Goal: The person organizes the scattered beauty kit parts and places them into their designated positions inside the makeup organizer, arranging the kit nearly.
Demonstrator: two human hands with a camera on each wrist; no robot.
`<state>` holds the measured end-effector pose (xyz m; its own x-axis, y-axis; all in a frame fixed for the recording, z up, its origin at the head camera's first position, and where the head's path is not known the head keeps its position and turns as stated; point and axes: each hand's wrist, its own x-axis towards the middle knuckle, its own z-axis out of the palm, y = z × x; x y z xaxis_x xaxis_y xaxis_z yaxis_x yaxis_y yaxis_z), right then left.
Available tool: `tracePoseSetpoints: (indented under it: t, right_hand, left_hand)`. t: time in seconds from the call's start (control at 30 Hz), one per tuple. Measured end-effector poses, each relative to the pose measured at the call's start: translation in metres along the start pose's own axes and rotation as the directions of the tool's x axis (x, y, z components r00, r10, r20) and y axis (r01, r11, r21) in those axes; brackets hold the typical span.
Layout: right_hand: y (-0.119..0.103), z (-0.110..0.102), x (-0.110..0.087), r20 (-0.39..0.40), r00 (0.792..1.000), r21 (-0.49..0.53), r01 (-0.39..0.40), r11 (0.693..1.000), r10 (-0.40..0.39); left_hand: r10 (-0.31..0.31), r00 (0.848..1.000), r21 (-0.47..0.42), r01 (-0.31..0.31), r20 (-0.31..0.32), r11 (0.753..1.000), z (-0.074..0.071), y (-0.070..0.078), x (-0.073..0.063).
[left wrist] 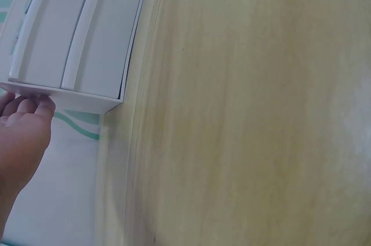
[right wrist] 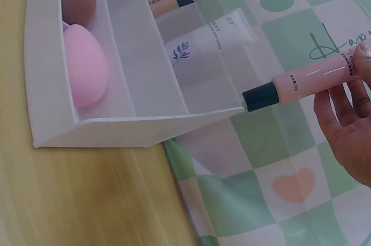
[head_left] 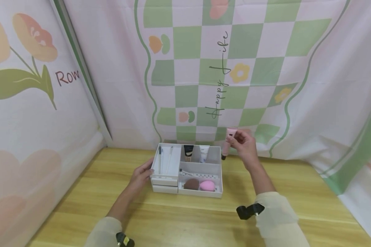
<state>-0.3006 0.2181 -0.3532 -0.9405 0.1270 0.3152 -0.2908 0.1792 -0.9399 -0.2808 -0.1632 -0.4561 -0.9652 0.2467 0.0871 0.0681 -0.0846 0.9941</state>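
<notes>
My right hand [head_left: 246, 146] pinches a pink cosmetic tube [head_left: 226, 146] near its flat end, with the black cap pointing down. In the right wrist view the cap [right wrist: 259, 98] is right at the rim corner of a white desktop organizer [right wrist: 110, 129]. My left hand [head_left: 140, 175] rests against the organizer's left side, fingertips on the side wall in the left wrist view. Upright in the organizer's back compartment are a black-topped tube [head_left: 188, 152] and a white tube [head_left: 203, 153]. A brown makeup sponge [head_left: 191, 184] and a pink sponge [head_left: 208, 186] sit in its front compartment.
Thin brushes [head_left: 160, 160] lie in the organizer's upper left tray, above two small drawers [left wrist: 99, 40]. A slim dark-tipped tool [head_left: 185, 172] lies in the middle compartment. The wooden table [head_left: 179, 219] meets a checkered curtain [head_left: 185, 75] close behind the organizer.
</notes>
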Motion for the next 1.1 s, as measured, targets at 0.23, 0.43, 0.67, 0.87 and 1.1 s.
tracePoseSetpoints:
  t: [0.23, 0.43, 0.67, 0.87, 1.1]
  right_hand:
    - [0.011, 0.007, -0.001, 0.029, 1.000, -0.046, -0.010, 0.999, 0.012]
    - [0.015, 0.013, -0.001, 0.037, 0.999, -0.040, -0.012, 0.999, 0.013]
    - [0.021, 0.018, 0.000, 0.033, 0.999, -0.074, -0.041, 0.996, 0.044]
    - [0.030, 0.017, 0.000, 0.045, 0.998, -0.087, -0.043, 0.995, 0.047]
    - [0.036, 0.017, 0.003, 0.049, 0.998, -0.092, -0.025, 0.995, 0.029]
  left_hand:
    - [0.002, 1.000, -0.003, -0.002, 0.013, 1.000, -0.001, 0.001, 0.000]
    - [0.006, 1.000, -0.015, -0.006, 0.005, 1.000, -0.001, 0.000, 0.001]
    - [0.017, 1.000, -0.002, -0.017, 0.020, 1.000, -0.001, 0.000, 0.000]
    - [0.013, 1.000, -0.011, -0.013, 0.013, 1.000, 0.000, 0.000, 0.000]
    - [0.012, 1.000, -0.013, -0.012, -0.005, 1.000, 0.001, 0.000, 0.000]
